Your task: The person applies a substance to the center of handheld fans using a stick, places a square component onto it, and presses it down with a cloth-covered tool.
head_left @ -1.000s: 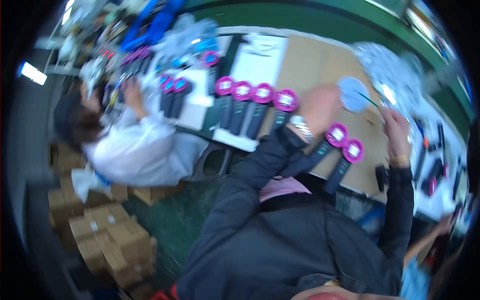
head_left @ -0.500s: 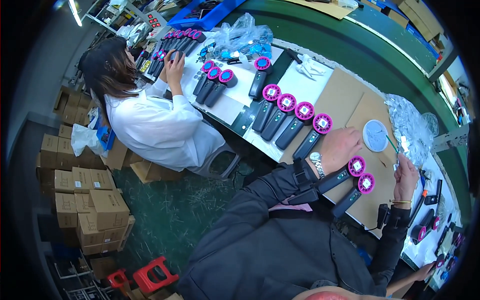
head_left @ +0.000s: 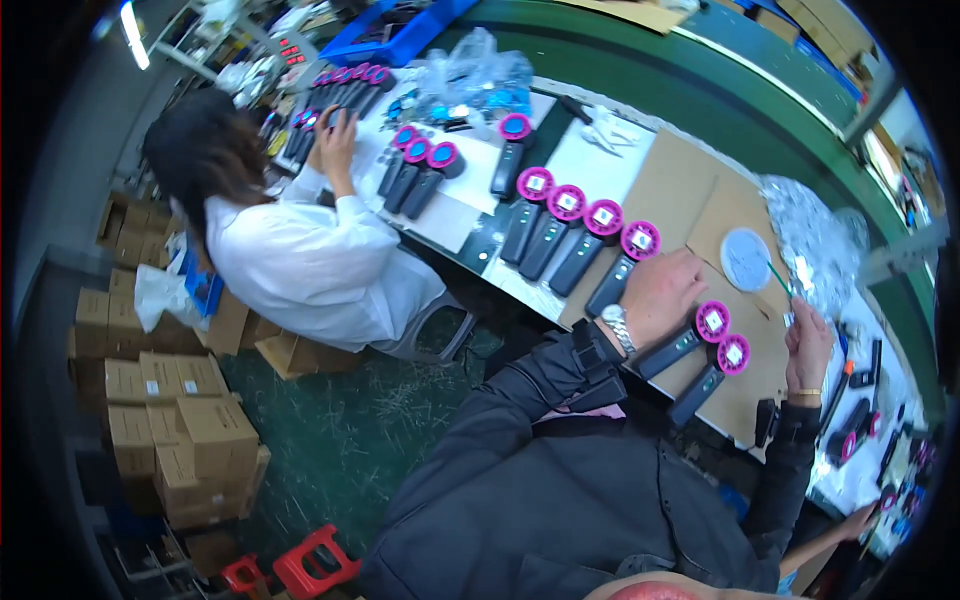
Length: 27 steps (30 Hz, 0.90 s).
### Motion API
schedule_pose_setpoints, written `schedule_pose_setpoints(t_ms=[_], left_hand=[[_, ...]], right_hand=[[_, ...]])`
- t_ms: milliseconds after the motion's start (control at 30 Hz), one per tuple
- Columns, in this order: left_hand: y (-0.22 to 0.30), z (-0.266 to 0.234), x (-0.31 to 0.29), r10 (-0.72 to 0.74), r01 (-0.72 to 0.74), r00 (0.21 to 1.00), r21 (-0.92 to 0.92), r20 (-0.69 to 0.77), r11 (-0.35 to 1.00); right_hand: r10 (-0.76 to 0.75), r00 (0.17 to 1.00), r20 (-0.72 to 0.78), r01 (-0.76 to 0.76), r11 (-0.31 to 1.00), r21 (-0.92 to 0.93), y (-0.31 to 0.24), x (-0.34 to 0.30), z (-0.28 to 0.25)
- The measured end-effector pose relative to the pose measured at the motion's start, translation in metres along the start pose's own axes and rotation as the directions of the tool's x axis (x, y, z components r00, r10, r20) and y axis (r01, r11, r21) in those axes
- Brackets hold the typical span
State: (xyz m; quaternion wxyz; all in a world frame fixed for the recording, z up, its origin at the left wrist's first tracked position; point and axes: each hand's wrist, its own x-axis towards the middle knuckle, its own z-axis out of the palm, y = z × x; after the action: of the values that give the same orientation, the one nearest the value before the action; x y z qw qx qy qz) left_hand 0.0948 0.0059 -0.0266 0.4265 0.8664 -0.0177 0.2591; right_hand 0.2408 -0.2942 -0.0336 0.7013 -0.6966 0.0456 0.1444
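Note:
My left hand is over the brown cardboard, between two groups of dark-handled devices with round pink heads, which look like handheld fans. Its fingers are curled, and whatever may be under them is hidden. One fan lies just left of it, in a row of several. Two more fans lie to its right, with white squares on their heads. My right hand pinches a thin green stick. The stick's far end reaches the rim of a round, whitish shallow dish.
Clear plastic bags lie beyond the dish. White-handled pliers rest farther left. A co-worker in white handles a dark piece at the left end. More fans and tools are at right, where another person's hand shows. Cartons stand on the floor.
The view has shifted slightly. My left hand has drawn a little back from the dish. The green stick stays in my right hand, which has moved slightly.

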Motion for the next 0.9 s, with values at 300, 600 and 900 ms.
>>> schedule_pose_setpoints(t_ms=[300, 600, 900], left_hand=[[-0.003, -0.010, 0.003, -0.091, 0.091, 0.996, -0.032, 0.019, 0.995], [-0.005, -0.002, -0.004, -0.137, 0.139, 0.989, -0.040, 0.051, 0.989], [-0.001, 0.002, -0.004, -0.147, 0.144, 0.989, -0.094, -0.025, 0.985]], right_hand=[[0.030, 0.999, -0.011, -0.030, 0.999, 0.016, -0.015, -0.017, 0.036], [-0.003, 0.995, -0.099, -0.013, 0.985, -0.170, -0.003, -0.014, 0.033], [-0.253, 0.956, -0.148, 0.165, 0.881, -0.443, 0.004, -0.001, 0.033]])
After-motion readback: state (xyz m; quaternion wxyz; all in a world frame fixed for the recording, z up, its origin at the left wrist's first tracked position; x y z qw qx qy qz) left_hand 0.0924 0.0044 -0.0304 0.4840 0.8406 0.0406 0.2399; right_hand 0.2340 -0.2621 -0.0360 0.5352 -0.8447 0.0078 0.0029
